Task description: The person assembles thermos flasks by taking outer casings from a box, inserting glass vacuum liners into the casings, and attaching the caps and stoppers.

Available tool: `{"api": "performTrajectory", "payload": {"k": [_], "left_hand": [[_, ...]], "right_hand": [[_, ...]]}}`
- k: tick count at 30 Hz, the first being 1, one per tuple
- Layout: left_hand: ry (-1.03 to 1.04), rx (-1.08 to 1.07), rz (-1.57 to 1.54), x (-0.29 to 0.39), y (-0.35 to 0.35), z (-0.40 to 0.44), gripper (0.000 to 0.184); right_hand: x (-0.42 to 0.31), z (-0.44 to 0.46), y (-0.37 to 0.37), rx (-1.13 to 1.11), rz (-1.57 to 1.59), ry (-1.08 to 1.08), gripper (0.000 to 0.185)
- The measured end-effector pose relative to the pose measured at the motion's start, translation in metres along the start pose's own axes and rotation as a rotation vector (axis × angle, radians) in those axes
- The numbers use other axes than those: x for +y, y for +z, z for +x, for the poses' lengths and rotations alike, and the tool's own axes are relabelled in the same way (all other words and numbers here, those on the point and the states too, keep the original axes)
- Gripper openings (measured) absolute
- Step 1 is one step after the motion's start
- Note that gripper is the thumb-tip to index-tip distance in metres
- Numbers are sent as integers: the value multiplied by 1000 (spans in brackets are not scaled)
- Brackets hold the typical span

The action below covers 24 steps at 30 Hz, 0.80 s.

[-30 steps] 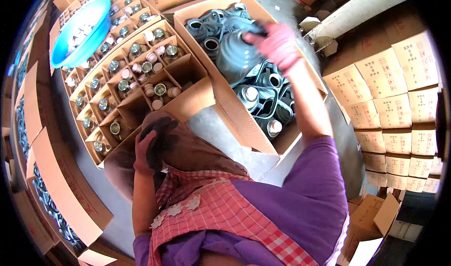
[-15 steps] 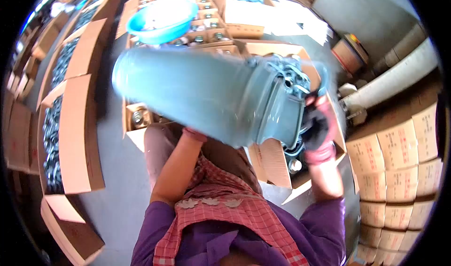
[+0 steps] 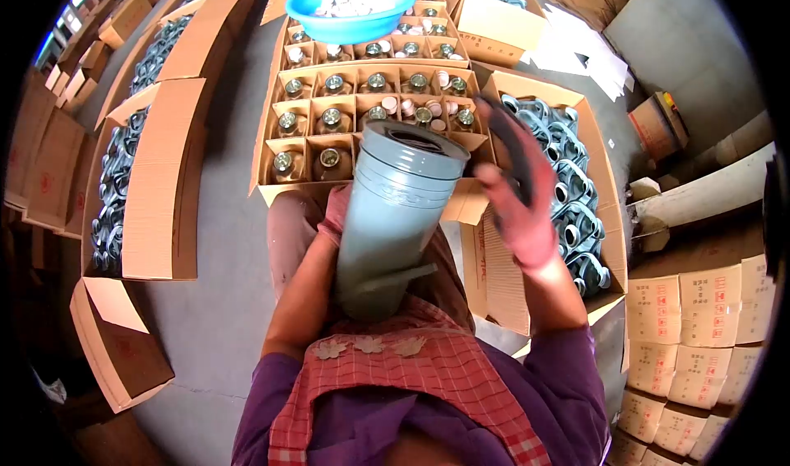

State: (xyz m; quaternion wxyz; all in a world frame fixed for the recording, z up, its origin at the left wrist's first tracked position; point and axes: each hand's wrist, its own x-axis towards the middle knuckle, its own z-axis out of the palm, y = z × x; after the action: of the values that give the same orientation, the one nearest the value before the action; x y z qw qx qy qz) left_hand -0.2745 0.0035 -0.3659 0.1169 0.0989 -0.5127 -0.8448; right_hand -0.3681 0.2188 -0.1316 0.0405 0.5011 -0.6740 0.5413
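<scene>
Leaning over the lap, there's the grey-blue, glossy cylindrical casing (image 3: 395,219), its ringed, round-rimmed end tipped upward around a dark opening, a flat band jutting out low down! The pink-gloved left hand (image 3: 336,211) is against its side, but the fingers run out of sight behind it, so I can't tell how tightly they close. And the pink-and-black gloved right hand (image 3: 527,207)? Fingers spread wide, just beside the casing, holding nothing.

Below, smooth grey concrete floor (image 3: 222,318); off to the right, a wall of stacked brown printed cartons (image 3: 691,318). Straight ahead sits the divided brown cardboard box (image 3: 263,165), clear round-shouldered bottles in its cells, the casing blocking part of the front row. Beyond it, a shiny blue plastic basin (image 3: 346,31) full of small white pieces! Near the right hand, an open corrugated cardboard box (image 3: 502,277) brims with looped grey-blue parts (image 3: 576,190).
</scene>
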Motion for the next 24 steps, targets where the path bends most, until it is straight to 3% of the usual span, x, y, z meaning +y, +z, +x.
{"api": "performTrajectory", "payload": {"k": [1, 3, 4, 5, 6, 7, 8, 9, 10, 11, 12, 14, 16, 17, 18, 20, 22, 23, 24], "left_hand": [[23, -36, 89, -5, -4, 4, 39], [179, -50, 527, 9, -23, 10, 39], [79, -43, 135, 37, -17, 8, 42], [-6, -1, -260, 66, -12, 6, 46], [86, 80, -323, 72, -29, 14, 61], [157, -295, -360, 101, -26, 17, 75], [120, -313, -491, 118, -20, 15, 81], [110, -122, -525, 136, 0, 17, 84], [149, -214, -584, 145, 5, 22, 85], [205, 20, -303, 159, 20, 22, 85], [217, -40, -41, 163, 6, 24, 93], [361, -138, 138, 192, 23, 8, 94], [516, -381, 141, 205, 14, -4, 90], [681, -480, 139, 206, 1, -1, 82], [812, -338, -15, 197, -6, 1, 77], [756, -186, 196, 192, -37, 20, 70], [612, -389, 200, 179, -52, 33, 52], [582, -548, 186, 176, -57, 44, 43], [547, -457, 201, 180, -42, 39, 42]], "right_hand": [[2, 24, 11, 8, -207, -153, 47], [10, 48, 43, -273, -381, -57, 45], [10, 56, 60, -468, -272, 148, 43], [4, 61, 73, -454, -283, 75, 41], [1, 65, 81, -435, -303, 10, 39], [4, 71, 85, -501, -178, -34, 39], [13, 72, 89, -417, -20, -154, 39], [24, 71, 95, -336, 9, -222, 40], [34, 70, 97, -257, 38, -298, 41], [44, 74, 92, -368, 105, -163, 44], [68, 75, 94, -428, 128, -88, 52], [124, 67, 92, -296, 138, -148, 58], [140, 63, 75, -298, 31, -106, 66], [144, 65, 67, -444, -198, -36, 61], [140, 71, 62, -584, -424, 34, 57], [106, 78, 54, -412, 243, 181, 51], [47, 82, 46, -177, 903, 206, 55], [33, 83, 49, -144, 784, 48, 61], [28, 85, 51, -182, 520, -140, 61]]}}
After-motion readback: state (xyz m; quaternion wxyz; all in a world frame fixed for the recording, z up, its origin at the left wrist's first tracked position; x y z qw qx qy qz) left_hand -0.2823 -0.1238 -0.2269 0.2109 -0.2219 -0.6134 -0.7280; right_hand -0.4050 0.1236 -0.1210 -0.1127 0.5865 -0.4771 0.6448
